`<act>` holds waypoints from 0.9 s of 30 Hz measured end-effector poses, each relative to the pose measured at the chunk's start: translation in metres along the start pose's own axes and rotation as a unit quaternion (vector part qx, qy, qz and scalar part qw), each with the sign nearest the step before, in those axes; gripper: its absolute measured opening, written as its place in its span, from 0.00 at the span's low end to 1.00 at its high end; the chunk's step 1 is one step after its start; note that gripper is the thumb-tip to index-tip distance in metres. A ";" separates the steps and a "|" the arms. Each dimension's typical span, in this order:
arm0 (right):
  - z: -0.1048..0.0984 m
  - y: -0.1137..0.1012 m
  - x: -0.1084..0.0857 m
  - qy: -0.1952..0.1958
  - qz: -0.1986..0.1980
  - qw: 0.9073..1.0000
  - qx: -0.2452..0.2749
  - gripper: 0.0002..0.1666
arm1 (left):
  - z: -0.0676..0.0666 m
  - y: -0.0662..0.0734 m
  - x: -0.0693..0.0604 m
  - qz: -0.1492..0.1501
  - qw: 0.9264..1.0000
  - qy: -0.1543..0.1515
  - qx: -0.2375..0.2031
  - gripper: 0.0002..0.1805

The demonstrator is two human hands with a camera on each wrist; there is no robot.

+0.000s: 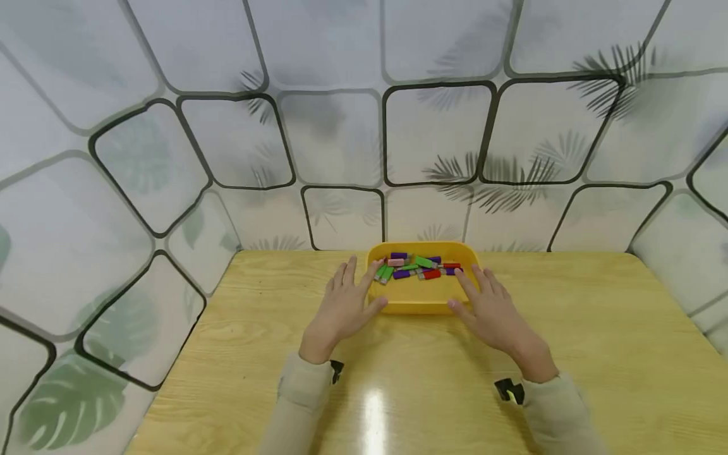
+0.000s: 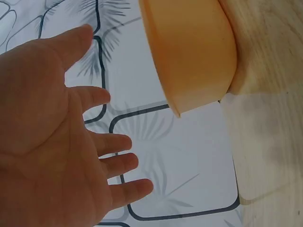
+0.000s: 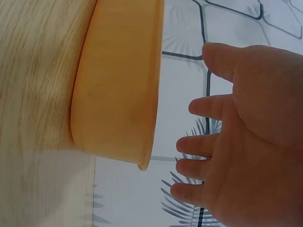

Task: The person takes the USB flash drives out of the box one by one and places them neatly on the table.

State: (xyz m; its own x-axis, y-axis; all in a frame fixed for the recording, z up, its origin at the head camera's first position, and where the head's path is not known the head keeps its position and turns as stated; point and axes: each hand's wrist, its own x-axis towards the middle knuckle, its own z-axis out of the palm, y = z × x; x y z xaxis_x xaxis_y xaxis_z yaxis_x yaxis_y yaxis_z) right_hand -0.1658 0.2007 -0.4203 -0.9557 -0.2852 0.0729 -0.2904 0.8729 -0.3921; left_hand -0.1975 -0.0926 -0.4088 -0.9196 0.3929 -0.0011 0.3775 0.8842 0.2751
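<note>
While only head view shows coloured sticks (image 1: 424,261) in one yellow tray (image 1: 418,308) (overlapping, count unclear), wrist views show left hand (image 2: 59,137) and right hand (image 3: 251,135) empty, fingers extended, beside the tray.

I see a wooden table (image 1: 603,322) with a glare (image 1: 374,414) at six o'clock, a patterned wall (image 1: 332,142) at twelve, its green leaf (image 1: 74,404) at eight.
</note>
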 end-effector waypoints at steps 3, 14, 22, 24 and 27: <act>0.004 0.001 -0.005 0.001 -0.002 1.000 -0.004 0.40 | 0.005 0.000 -0.001 -0.003 1.000 -0.030 -0.004 0.38; 0.004 0.006 -0.001 0.019 -0.035 0.999 -0.008 0.29 | 0.016 0.002 0.004 -0.017 0.995 -0.100 -0.012 0.28; 0.017 0.007 0.025 0.042 -0.040 0.998 0.036 0.24 | 0.013 0.003 0.005 -0.012 0.995 -0.097 -0.009 0.28; 0.020 0.005 0.031 0.030 -0.029 0.998 0.056 0.23 | 0.013 0.004 0.003 -0.011 0.995 -0.098 -0.007 0.28; 0.025 0.003 0.037 0.016 -0.011 0.997 0.076 0.23 | 0.013 0.006 0.001 -0.003 0.995 -0.099 -0.004 0.28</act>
State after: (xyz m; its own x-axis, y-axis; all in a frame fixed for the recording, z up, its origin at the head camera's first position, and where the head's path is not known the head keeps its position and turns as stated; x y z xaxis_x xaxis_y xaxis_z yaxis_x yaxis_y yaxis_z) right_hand -0.2005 0.1830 -0.4415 -0.9512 -0.2876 0.1114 -0.3021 0.7959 -0.5246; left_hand -0.1953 -0.0838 -0.4198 -0.8818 0.4307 -0.1924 0.3708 0.8849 0.2818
